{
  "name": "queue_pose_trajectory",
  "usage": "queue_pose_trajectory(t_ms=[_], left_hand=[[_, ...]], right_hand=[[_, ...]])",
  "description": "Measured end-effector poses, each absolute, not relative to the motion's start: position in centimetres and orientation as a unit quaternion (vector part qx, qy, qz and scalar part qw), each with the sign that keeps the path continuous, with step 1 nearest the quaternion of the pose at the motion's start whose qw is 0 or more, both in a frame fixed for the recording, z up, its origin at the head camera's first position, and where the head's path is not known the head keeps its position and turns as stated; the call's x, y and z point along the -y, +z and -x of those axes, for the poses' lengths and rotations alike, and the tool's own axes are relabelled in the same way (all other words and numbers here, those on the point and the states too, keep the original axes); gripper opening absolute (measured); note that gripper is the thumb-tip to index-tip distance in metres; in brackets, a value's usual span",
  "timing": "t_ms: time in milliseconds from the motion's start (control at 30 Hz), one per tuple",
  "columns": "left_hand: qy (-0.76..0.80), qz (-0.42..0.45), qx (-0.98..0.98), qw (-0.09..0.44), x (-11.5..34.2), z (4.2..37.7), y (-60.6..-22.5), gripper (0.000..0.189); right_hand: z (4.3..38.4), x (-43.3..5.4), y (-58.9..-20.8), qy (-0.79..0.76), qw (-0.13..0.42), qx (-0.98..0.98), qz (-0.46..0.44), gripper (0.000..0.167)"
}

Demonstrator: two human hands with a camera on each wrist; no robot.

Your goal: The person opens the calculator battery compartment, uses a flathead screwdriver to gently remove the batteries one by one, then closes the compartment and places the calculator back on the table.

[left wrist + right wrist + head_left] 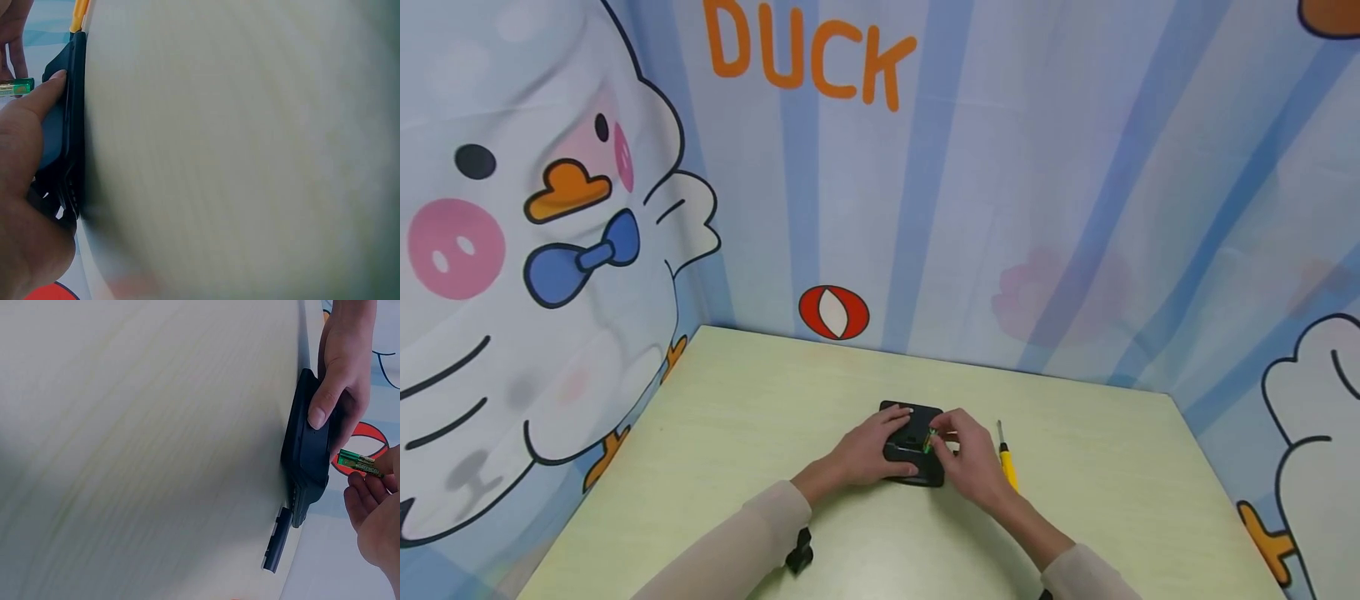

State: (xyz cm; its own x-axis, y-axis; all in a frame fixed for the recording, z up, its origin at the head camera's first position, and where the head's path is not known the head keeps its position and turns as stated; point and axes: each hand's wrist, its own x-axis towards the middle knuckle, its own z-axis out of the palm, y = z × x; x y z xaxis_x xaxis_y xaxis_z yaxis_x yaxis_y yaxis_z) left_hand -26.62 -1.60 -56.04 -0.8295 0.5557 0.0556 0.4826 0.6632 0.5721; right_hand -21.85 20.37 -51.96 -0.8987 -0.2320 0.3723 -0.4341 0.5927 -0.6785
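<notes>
A black plastic device [913, 462] with a flat panel and a raised edge lies on the table. My left hand [871, 448] grips it from the left, the thumb along its near side and the fingers over its far part. In the right wrist view, the left thumb [317, 417] presses the device's side. My right hand [968, 454] pinches a small green cylindrical battery [359, 462] between thumb and fingertips, close over the device's right side. The battery's end [24, 86] also shows in the left wrist view.
A screwdriver [1007, 462] with a yellow handle lies right of the right hand. In the right wrist view, a narrow dark strip with small tabs [278, 540] lies beside the device. Behind the pale table [760, 383] hangs a printed duck curtain [850, 192].
</notes>
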Motion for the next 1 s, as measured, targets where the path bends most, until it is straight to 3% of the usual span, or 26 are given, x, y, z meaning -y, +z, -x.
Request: queue_pose_trajectory(t_ms=[1000], left_hand=[[0.298, -0.285, -0.909, 0.062, 1.6, 26.6, -56.0, 0.090]], right_hand=[[22.0, -22.8, -52.9, 0.399, 0.133, 0.900, -0.113, 0.018]])
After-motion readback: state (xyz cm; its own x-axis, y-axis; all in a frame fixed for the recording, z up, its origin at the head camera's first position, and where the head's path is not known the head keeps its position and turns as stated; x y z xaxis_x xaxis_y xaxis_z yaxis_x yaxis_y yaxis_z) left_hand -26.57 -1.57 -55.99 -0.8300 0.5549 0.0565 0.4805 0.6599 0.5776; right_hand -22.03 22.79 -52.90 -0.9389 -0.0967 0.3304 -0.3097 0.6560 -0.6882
